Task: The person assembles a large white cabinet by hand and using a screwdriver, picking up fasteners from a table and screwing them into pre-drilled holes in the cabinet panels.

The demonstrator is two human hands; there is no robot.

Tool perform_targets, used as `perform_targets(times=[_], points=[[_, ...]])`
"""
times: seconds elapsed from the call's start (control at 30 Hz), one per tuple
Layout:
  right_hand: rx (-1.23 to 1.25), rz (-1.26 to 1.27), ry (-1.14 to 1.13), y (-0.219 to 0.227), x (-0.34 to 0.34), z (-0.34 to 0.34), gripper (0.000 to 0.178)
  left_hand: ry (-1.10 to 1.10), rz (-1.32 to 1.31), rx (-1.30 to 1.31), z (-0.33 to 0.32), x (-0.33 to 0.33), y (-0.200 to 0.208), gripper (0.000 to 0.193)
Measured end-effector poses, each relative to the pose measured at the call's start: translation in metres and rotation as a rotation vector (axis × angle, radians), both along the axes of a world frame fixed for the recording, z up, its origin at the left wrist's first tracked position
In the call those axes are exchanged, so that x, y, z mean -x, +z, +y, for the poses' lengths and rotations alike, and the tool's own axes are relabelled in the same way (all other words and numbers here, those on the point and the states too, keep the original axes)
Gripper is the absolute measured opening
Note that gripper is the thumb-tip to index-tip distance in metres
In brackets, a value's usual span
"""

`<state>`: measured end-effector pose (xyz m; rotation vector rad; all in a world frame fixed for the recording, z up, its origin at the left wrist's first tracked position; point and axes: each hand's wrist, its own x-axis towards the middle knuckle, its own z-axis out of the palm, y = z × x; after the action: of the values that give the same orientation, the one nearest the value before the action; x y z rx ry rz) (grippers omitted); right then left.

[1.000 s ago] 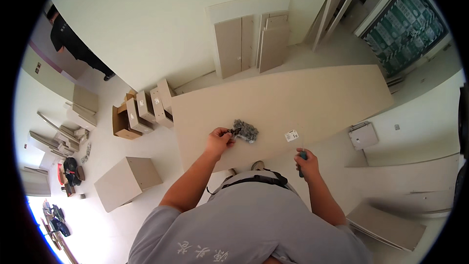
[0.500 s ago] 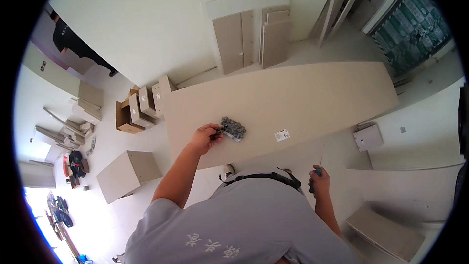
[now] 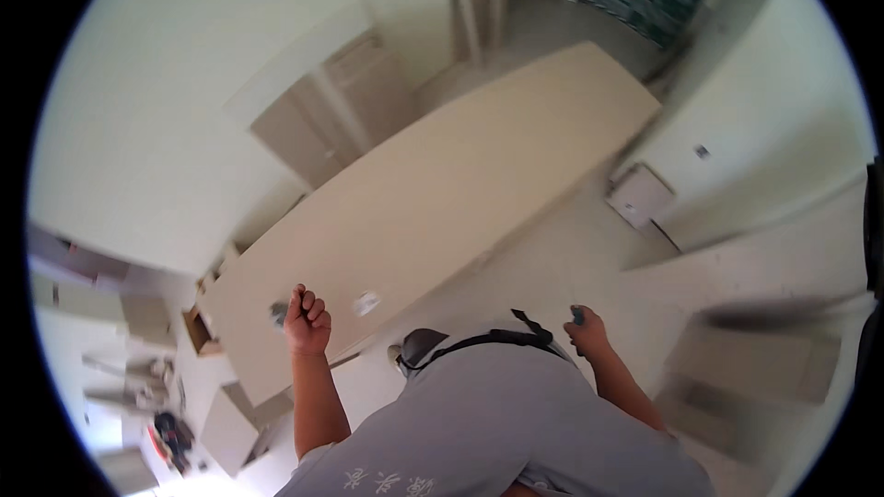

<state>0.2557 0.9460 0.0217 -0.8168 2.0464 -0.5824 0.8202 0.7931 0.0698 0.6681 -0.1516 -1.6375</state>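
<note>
My left hand (image 3: 309, 324) is raised over the near left end of a long beige board (image 3: 442, 166), its fingers curled closed. Something small and dark shows between the fingers, too blurred to name. Partly hidden behind that hand, a clear bag of grey hardware (image 3: 278, 315) lies on the board. A white label (image 3: 366, 303) is stuck on the board to the right of it. Out to the right of my body, clear of the board, my right hand (image 3: 589, 333) is closed round a screwdriver (image 3: 577, 316) with a dark green handle. Its shaft cannot be made out.
Door-like panels (image 3: 308, 129) lean against the far wall. A beige cabinet box (image 3: 238, 428) stands on the floor at left, beside an open carton (image 3: 201, 331). Near the right wall is a small beige panel (image 3: 640, 195); blurred beige boards (image 3: 755, 364) lie at lower right.
My view has swung to the right, so the board now slants. The left hand has lifted away from the bag with its fingers closed. My right hand still holds the screwdriver.
</note>
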Motion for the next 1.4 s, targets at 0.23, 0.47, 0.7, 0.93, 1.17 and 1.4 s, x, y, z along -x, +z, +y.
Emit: perform_targets(times=[0.23,0.47,0.7,0.93,1.17,1.4], points=[[-0.051,0.317,0.214,0.06,0.067,0.009,0.042,-0.519,-0.162,-0.217,-0.081,0.21,-0.016,0.025],[0.164,0.366,-0.002,0.072,0.101,0.021,0.043,-0.953,-0.264,-0.029,-0.13,0.369,0.024,0.017],[0.381,0.272,0.074,0.17,0.139,-0.058,0.04,-1.135,-0.067,-0.037,-0.179,0.478,0.046,0.018],[0.452,0.269,0.195,0.188,0.172,-0.131,0.043,-1.207,-0.194,0.009,-0.221,0.538,0.075,0.026],[0.394,0.24,0.367,0.188,0.222,-0.183,0.044,-1.053,-0.248,0.082,-0.222,0.573,0.076,0.023],[0.574,0.188,0.397,0.173,0.265,-0.21,0.039,-0.73,-0.37,0.192,-0.198,0.602,0.082,0.021]])
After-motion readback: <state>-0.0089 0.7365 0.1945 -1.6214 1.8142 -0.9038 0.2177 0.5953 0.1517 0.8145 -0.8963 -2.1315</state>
